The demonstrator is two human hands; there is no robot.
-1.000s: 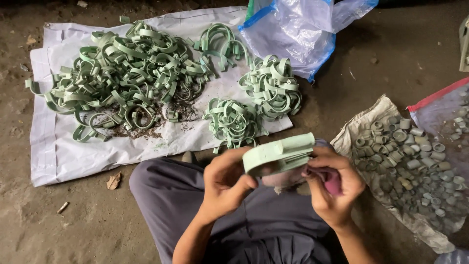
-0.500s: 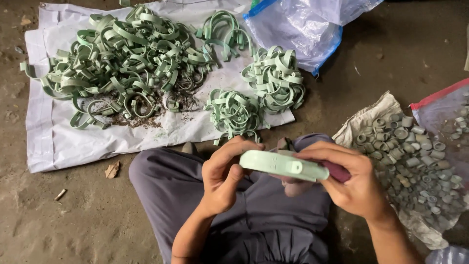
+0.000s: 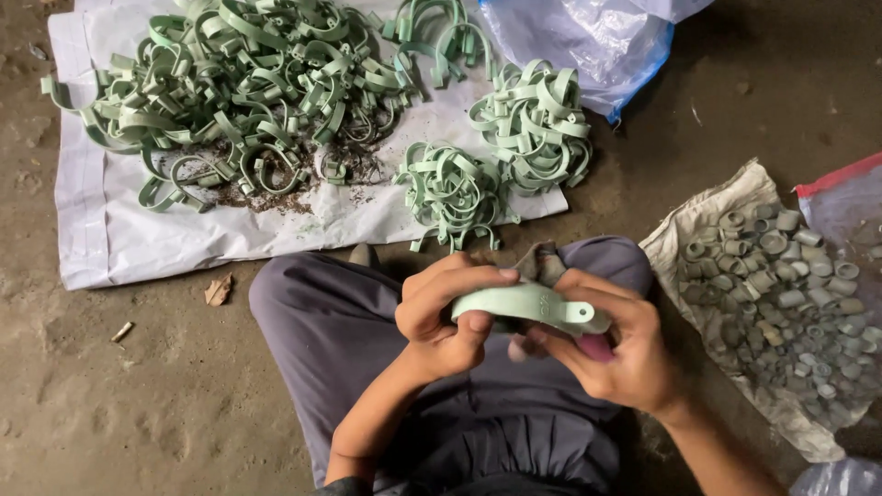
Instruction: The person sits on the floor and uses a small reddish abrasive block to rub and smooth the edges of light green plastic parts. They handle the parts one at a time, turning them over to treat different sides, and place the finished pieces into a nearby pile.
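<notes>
I hold a pale green plastic clamp strap (image 3: 533, 308) over my lap with both hands. My left hand (image 3: 446, 317) pinches its left end, thumb under and fingers over. My right hand (image 3: 611, 344) grips the right end, where a small hole shows, and also holds a pink object (image 3: 597, 347) partly hidden under the fingers. A large heap of the same green straps (image 3: 248, 87) lies on a white sheet (image 3: 101, 230) ahead of me. Two smaller bundles (image 3: 455, 193) (image 3: 537, 124) sit near its front right edge.
To my right a cloth (image 3: 726, 197) carries several small grey-green cylindrical sleeves (image 3: 781, 285). A clear plastic bag with blue trim (image 3: 597, 41) lies at the back. A red-edged bag (image 3: 850, 197) is at the far right. Bare dirt floor (image 3: 119, 395) surrounds me.
The strap has sunk lower over my lap and turned flatter. My right hand has closed further around its right end. The view has shifted nearer to my hands.
</notes>
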